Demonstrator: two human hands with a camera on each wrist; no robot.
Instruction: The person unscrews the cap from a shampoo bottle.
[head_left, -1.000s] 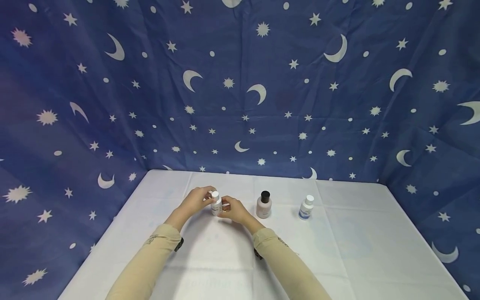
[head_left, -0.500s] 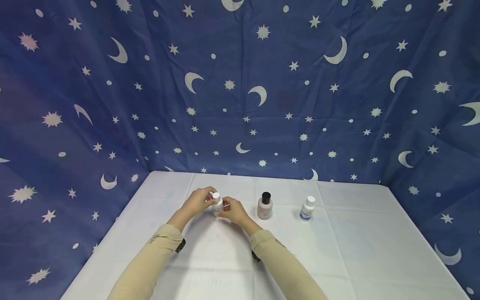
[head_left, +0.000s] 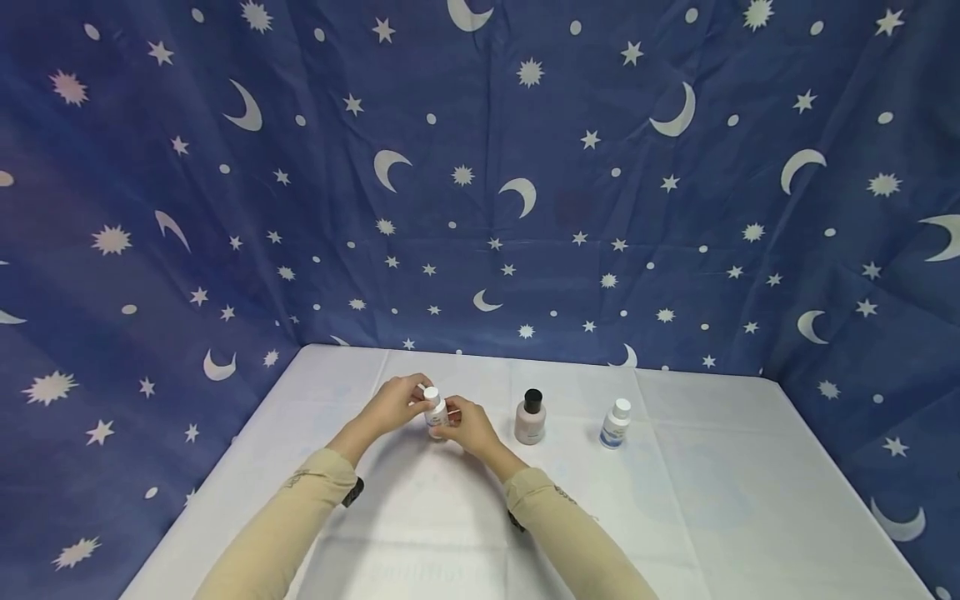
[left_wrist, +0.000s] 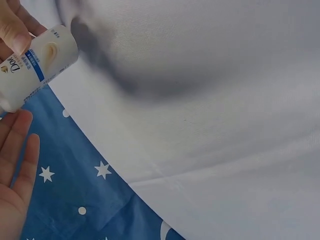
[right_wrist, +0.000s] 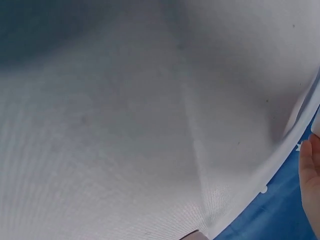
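Both hands meet at a small white toiletry bottle [head_left: 436, 415] left of the table's middle, its white cap leaning slightly left. My left hand [head_left: 393, 402] pinches it near the cap, thumb in front and fingers behind. My right hand [head_left: 471, 425] holds the lower body from the right. In the left wrist view the bottle [left_wrist: 52, 55] shows a blue stripe and a gold mark on its label. There a thumb presses on its label, and my left hand's fingers [left_wrist: 20, 145] reach the cap end. In the right wrist view my right hand [right_wrist: 311, 175] shows only at the edge.
A pinkish bottle with a black cap [head_left: 530, 418] stands right of my right hand. Farther right stands another white bottle [head_left: 615, 425] with a blue label band. A white cloth covers the table [head_left: 712, 483]; a blue moon-and-star curtain [head_left: 555, 208] hangs behind and beside it.
The held bottle leans slightly more, its cap to the left, and its label faces a little differently. Both hands keep about the same place. The head view has shifted slightly.
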